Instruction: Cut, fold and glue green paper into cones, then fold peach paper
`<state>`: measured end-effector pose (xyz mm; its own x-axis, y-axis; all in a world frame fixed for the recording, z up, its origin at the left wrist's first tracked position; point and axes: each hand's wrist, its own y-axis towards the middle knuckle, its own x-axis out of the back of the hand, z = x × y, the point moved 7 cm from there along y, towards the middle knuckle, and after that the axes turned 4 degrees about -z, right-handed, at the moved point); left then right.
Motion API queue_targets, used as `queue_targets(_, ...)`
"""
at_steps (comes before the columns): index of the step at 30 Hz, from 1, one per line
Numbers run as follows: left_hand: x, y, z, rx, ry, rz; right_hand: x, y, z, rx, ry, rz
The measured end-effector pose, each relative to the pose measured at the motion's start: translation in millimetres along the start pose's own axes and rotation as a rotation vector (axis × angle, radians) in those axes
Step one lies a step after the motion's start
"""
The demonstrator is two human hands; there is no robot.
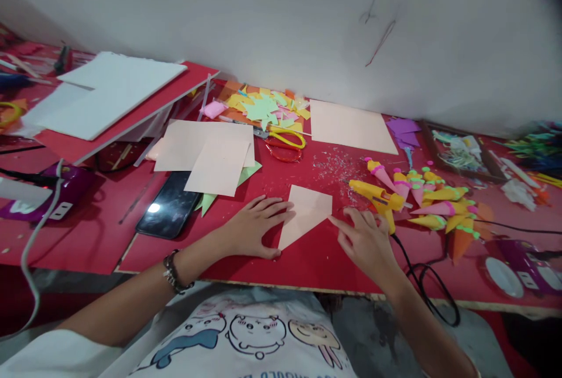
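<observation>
A pale peach piece of paper with slanted edges lies flat on the red tabletop in front of me. My left hand rests at its left side, fingers spread, fingertips and thumb touching or very close to the left edge. At the paper's right corner is the index fingertip of my right hand; its thumb stands apart and the other fingers are loosely bent, with nothing seen in them. Just beyond the right hand lies a yellow glue gun. Left of the paper, more peach sheets overlap a dark phone.
Yellow-handled scissors lie before a pile of coloured scraps. Several small paper cones crowd the right side, near a black cable. White boards are stacked at left. A wall closes the back.
</observation>
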<state>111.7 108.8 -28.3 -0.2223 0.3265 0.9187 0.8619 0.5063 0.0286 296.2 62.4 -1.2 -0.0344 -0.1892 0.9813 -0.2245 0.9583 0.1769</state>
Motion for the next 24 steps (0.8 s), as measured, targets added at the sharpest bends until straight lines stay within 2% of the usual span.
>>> queue_targets(5, 1.0, 0.1, -0.9, -0.021, -0.023, 0.005, -0.8, -4.7, -4.5, -0.108, 0.083, -0.048)
queue_targets(10, 12.7, -0.5, 0.6, 0.022, -0.123, 0.012, -10.7, 3.7, 18.6, -0.085, 0.241, -0.051)
queue_targets(15, 29.1, -5.6, -2.1, 0.082, -0.183, -0.070, -20.1, 15.2, 27.8, -0.107, 0.331, -0.025)
queue_targets(20, 26.5, -5.5, -18.7, 0.036, -0.046, -0.158, -24.7, 17.6, 26.8, -0.205, 0.543, -0.010)
queue_targets(24, 31.9, -1.8, -28.4, 0.073, 0.215, -0.311, -21.5, 17.6, 31.4, -0.320, 0.806, 0.016)
